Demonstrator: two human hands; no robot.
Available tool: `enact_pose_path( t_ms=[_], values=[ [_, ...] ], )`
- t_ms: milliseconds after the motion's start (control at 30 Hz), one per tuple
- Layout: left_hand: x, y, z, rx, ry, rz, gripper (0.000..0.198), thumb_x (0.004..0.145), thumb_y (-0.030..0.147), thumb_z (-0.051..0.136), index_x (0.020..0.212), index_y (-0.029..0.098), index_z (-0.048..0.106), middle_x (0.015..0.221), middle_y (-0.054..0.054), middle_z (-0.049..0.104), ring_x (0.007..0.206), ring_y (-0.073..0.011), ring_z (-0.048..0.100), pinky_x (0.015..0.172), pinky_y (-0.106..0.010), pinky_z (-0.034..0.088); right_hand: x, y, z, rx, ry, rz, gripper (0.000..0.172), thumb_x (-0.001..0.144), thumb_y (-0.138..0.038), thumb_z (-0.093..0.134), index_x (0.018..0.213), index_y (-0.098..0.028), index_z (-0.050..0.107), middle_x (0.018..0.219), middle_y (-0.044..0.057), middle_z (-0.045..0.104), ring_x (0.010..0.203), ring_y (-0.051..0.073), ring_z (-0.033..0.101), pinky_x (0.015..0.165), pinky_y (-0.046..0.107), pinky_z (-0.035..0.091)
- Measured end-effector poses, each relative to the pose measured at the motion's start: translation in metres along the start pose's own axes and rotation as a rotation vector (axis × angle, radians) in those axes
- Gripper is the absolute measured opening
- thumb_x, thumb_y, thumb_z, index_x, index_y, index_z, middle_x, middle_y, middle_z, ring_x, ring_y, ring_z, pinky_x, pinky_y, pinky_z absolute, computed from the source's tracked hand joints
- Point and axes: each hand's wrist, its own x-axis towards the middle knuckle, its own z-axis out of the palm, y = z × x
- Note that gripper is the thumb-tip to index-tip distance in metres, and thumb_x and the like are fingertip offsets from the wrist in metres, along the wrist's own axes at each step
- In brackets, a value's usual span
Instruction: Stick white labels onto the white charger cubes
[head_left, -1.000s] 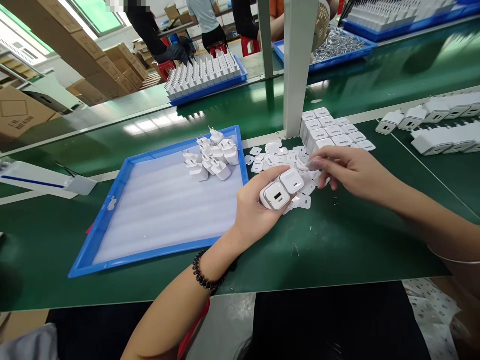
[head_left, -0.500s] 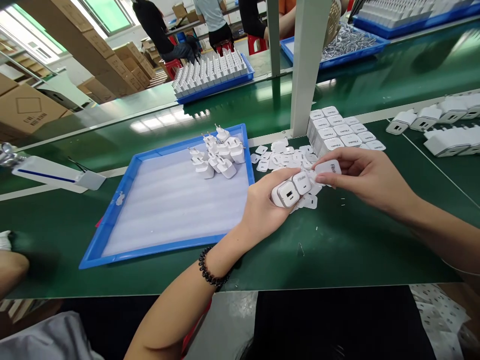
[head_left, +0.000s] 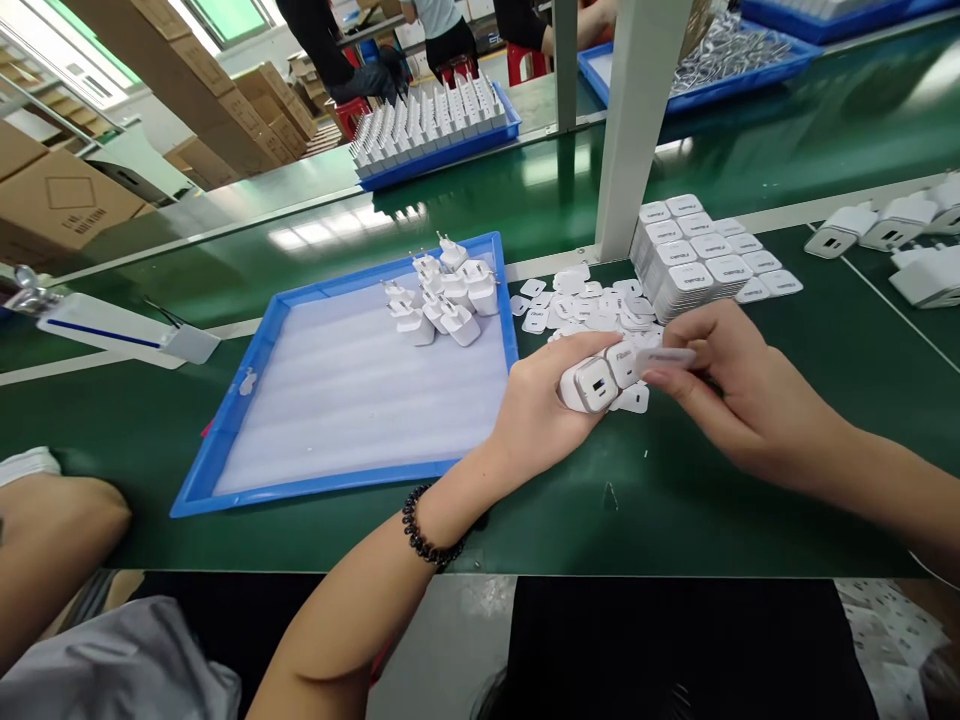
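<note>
My left hand (head_left: 541,410) grips a white charger (head_left: 596,380) just above the green table, its port face turned toward me. My right hand (head_left: 731,385) pinches a small white label sticker (head_left: 666,357) right beside the charger. Loose stickers (head_left: 581,305) lie scattered behind both hands. Stacks of stickers (head_left: 694,260) stand further back, by the white post.
A blue tray (head_left: 225,440) with a white foam liner lies to the left, and several chargers (head_left: 442,295) are piled in its far right corner. More chargers (head_left: 877,230) lie at the right. A white post (head_left: 637,120) rises behind. A co-worker's arm (head_left: 52,540) shows at lower left.
My right hand picked a sticker out of the scattered pile and brought it down against the charger in my left hand. The view shifted slightly, and a co-worker's arm came in at lower left.
</note>
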Motion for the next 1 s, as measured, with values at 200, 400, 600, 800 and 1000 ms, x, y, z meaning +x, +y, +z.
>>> enact_pose_path(
  t_ms=[200,400,600,800,1000],
  values=[
    [-0.0007,-0.0017,0.0004,-0.01,-0.011,0.001,0.034,0.08,0.014,0.076,0.114,0.016,0.071,0.114,-0.007,0.078,0.103,-0.0202,0.074,0.093,-0.031,0.059,-0.0047,-0.0048,0.001,0.113,-0.102,0.001,0.008,0.103,-0.028,0.047,0.105,-0.027,0.055,0.076,-0.001,0.068,0.061,0.017,0.06,0.059,0.03,0.047],
    [-0.0015,-0.0026,0.002,0.013,-0.017,0.028,0.035,0.081,0.013,0.074,0.116,0.016,0.069,0.116,-0.008,0.077,0.105,-0.0208,0.073,0.093,-0.031,0.059,-0.0078,-0.0069,0.0,0.371,-0.189,0.096,0.005,0.102,-0.031,0.053,0.1,-0.027,0.051,0.07,-0.005,0.066,0.061,0.015,0.057,0.061,0.029,0.045],
    [-0.0013,-0.0027,0.0029,0.038,-0.043,0.034,0.032,0.084,0.015,0.069,0.116,0.018,0.069,0.115,-0.006,0.077,0.103,-0.0204,0.074,0.091,-0.032,0.06,-0.0032,-0.0088,0.0009,0.382,-0.256,0.13,0.019,0.101,-0.036,0.055,0.086,-0.024,0.053,0.067,-0.002,0.057,0.063,0.016,0.052,0.06,0.03,0.041],
    [-0.001,-0.0022,0.0042,0.018,-0.073,0.026,0.028,0.088,0.02,0.068,0.116,0.018,0.068,0.116,-0.007,0.077,0.108,-0.0208,0.073,0.095,-0.033,0.058,-0.0009,-0.0071,0.004,0.296,-0.222,0.119,0.022,0.1,-0.036,0.055,0.082,-0.024,0.056,0.064,-0.002,0.057,0.06,0.016,0.052,0.057,0.031,0.04],
    [-0.0006,-0.002,0.0047,0.008,-0.113,0.017,0.024,0.089,0.021,0.067,0.113,0.018,0.069,0.119,-0.008,0.076,0.112,-0.022,0.071,0.097,-0.034,0.058,-0.0009,-0.0081,0.0049,0.29,-0.229,0.111,0.022,0.1,-0.037,0.055,0.082,-0.024,0.057,0.063,-0.003,0.056,0.057,0.014,0.049,0.055,0.03,0.037]
  ],
)
